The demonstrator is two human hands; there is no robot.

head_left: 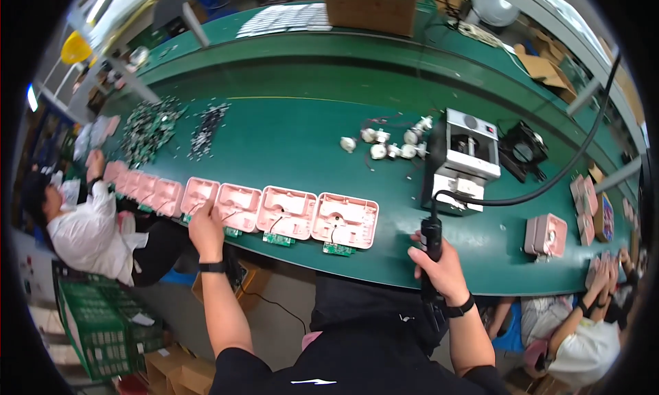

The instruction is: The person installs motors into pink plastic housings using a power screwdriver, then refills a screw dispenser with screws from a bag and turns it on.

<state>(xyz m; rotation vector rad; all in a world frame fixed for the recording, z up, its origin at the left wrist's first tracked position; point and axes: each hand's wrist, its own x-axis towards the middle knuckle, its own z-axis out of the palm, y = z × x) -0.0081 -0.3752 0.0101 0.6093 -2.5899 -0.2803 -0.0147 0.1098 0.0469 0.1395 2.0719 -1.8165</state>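
A large cardboard box (371, 9) is standing on a far green bench (226, 49), with white sheets (285, 20) lying to its left. A rounded yellow object (75, 48) is showing at the upper left. A green plastic crate (103, 319) is sitting lower left, near open cardboard boxes (175, 374). A co-worker in white (89, 240) is sitting at the left.

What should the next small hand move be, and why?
Probably bring the left hand to the row's rightmost pink housing to steady it: the right hand grips a corded black tool beside that housing, while the left is farther along the row.
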